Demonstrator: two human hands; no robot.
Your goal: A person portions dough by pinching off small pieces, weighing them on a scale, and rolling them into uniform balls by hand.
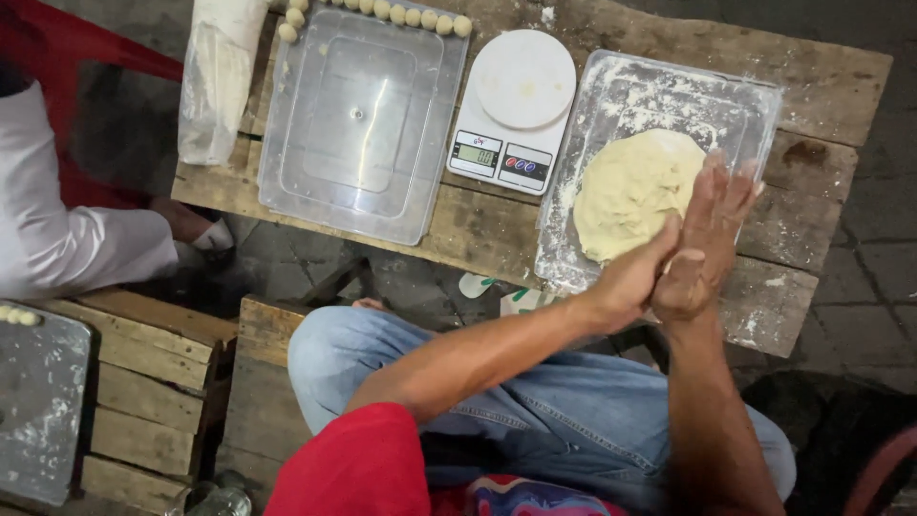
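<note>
Over a rough wooden table [821, 76], the person's left hand [635, 277] and right hand [712, 239] are pressing together, palm to palm — whatever lies between them is hidden. Just behind them, a mound of pale dough [630, 191] is sitting in a floured clear tray [669, 86], beside a white kitchen scale [516, 105].

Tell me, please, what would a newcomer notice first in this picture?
First, the two hands pressed palm to palm, left hand against right hand, over the near edge of a floury clear tray. In that tray lies a big pale dough lump. Left of it stands a white kitchen scale, and small dough balls line the far side of the wooden table.
</note>
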